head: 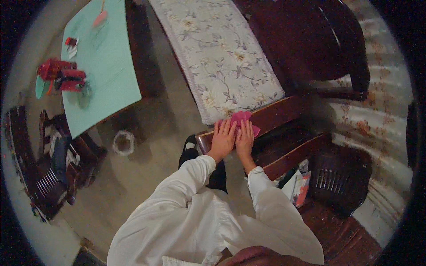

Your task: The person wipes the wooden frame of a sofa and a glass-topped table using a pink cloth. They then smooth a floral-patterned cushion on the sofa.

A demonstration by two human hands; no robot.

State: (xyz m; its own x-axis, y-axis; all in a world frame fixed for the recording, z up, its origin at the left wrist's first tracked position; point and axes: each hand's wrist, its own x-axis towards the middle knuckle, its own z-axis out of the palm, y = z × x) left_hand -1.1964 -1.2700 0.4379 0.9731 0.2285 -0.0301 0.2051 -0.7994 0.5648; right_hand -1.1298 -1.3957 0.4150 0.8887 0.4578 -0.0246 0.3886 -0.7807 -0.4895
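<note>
Side by side, my left hand point(223, 138) and my right hand point(245, 139) hold a crumpled pink cloth point(241, 116) against the top of a dark wooden armrest point(276, 113). My fingers point away from me and lie over the cloth, hiding part of it. Some of the cloth sticks out beyond the fingertips and to the right of my right hand. Just past the armrest is a long seat cushion point(226, 50) with a pale floral cover, its near end close to the cloth.
A table with a light green top point(109, 73) stands at left, carrying a blurred red object point(71, 78) and a small red-capped container point(71, 41). Dark chairs point(55, 176) are at lower left. A whitish ring shape point(123, 142) shows on the floor. Patterned curtains point(382, 99) hang at right.
</note>
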